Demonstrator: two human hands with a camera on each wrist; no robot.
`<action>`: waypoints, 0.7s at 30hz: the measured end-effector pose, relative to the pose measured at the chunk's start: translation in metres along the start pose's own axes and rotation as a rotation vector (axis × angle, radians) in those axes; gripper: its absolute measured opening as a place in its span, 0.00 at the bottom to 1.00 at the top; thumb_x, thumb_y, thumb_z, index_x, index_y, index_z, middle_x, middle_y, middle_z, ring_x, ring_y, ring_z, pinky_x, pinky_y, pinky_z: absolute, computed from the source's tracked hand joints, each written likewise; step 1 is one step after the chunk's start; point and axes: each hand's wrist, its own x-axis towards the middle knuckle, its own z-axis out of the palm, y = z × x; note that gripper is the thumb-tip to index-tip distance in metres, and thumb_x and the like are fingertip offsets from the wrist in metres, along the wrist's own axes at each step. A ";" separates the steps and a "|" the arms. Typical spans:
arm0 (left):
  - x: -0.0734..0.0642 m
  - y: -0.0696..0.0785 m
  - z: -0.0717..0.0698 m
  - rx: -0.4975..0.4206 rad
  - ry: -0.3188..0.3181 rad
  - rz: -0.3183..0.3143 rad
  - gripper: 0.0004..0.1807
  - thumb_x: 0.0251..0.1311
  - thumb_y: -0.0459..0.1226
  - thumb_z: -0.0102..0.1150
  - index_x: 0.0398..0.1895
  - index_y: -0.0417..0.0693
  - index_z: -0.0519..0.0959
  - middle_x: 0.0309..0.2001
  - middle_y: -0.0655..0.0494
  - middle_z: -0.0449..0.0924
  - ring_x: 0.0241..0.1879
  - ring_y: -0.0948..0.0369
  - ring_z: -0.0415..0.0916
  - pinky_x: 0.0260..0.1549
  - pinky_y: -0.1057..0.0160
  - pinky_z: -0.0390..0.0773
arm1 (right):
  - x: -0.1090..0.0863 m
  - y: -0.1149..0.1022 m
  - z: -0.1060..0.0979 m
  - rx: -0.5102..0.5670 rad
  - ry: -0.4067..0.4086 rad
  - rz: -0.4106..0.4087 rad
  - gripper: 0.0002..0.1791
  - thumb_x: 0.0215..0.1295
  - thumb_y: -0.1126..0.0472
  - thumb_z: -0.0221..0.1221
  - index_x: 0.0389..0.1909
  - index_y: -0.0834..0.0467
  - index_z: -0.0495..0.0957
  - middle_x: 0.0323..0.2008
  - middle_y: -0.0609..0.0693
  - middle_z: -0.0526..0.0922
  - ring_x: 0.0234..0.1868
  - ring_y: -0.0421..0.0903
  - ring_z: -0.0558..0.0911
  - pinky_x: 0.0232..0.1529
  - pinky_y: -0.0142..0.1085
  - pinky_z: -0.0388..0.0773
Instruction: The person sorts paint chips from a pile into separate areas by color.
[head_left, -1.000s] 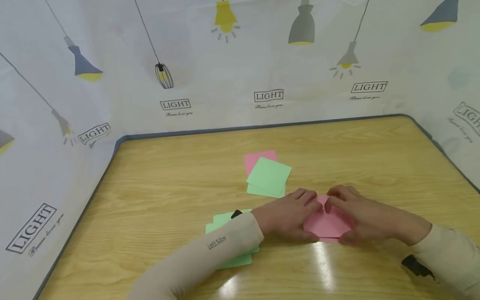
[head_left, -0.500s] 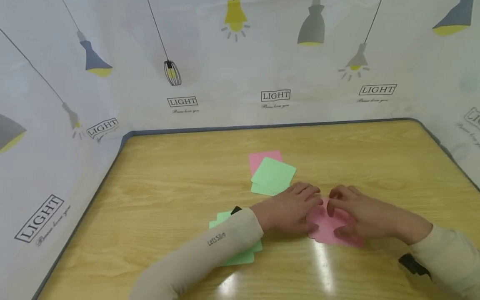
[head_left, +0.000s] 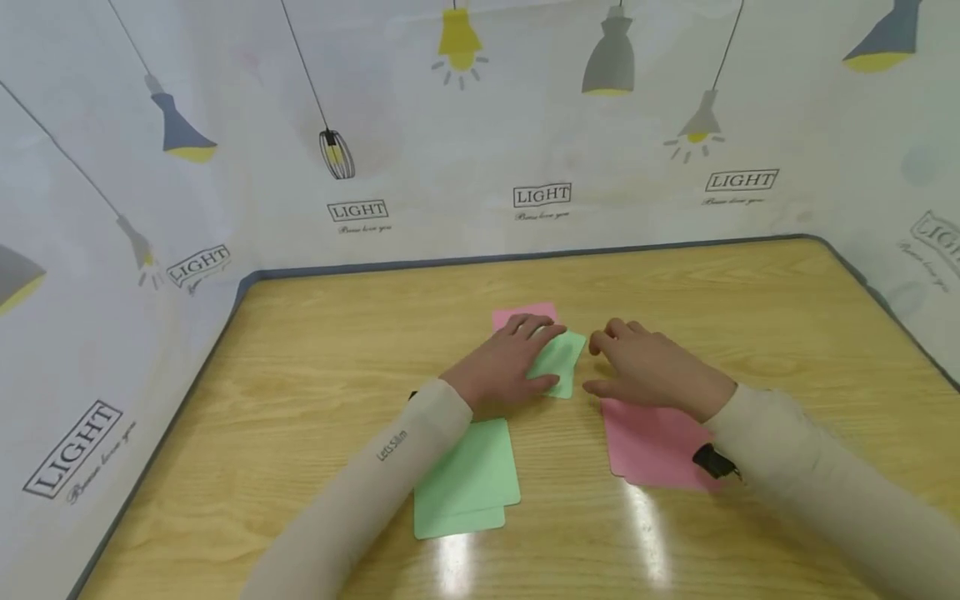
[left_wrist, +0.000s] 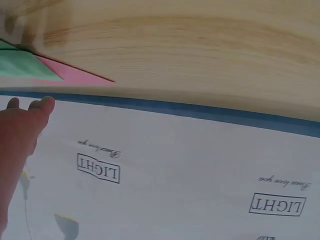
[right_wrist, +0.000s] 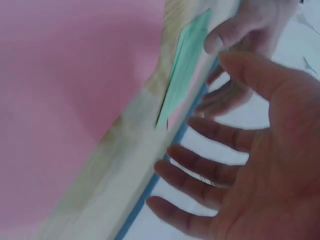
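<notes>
In the head view my left hand hovers over the green square cards at mid-table, its fingers spread and slightly bent. A pink card peeks out behind them. My right hand stands just right of these cards, holding nothing. Below its wrist lies a neat pile of pink square cards, partly covered by the arm. The right wrist view shows the right hand with fingers apart, facing the left hand across the green cards.
Another pile of green cards lies at the near left, partly under the left sleeve. Wood-grain table surface surrounds the cards. A white curtain printed with lamps borders the table at the back and sides.
Both hands have left the pink pile and moved up and left to the mid-table cards. The pink pile stays behind on the table. More of the near green pile shows.
</notes>
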 end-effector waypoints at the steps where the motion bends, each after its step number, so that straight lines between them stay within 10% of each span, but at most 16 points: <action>1: 0.000 -0.004 0.000 0.000 -0.008 -0.014 0.39 0.68 0.56 0.50 0.77 0.53 0.53 0.73 0.54 0.52 0.73 0.55 0.46 0.68 0.58 0.53 | 0.007 -0.003 0.002 -0.008 0.003 0.009 0.28 0.62 0.44 0.63 0.51 0.62 0.75 0.46 0.57 0.73 0.44 0.55 0.74 0.40 0.52 0.75; 21: 0.004 -0.019 0.003 -0.058 -0.070 -0.065 0.36 0.69 0.56 0.49 0.74 0.49 0.59 0.75 0.52 0.50 0.73 0.55 0.44 0.68 0.58 0.53 | 0.058 -0.031 0.021 -0.061 -0.074 0.100 0.45 0.57 0.40 0.66 0.64 0.68 0.65 0.52 0.69 0.66 0.54 0.65 0.67 0.46 0.57 0.74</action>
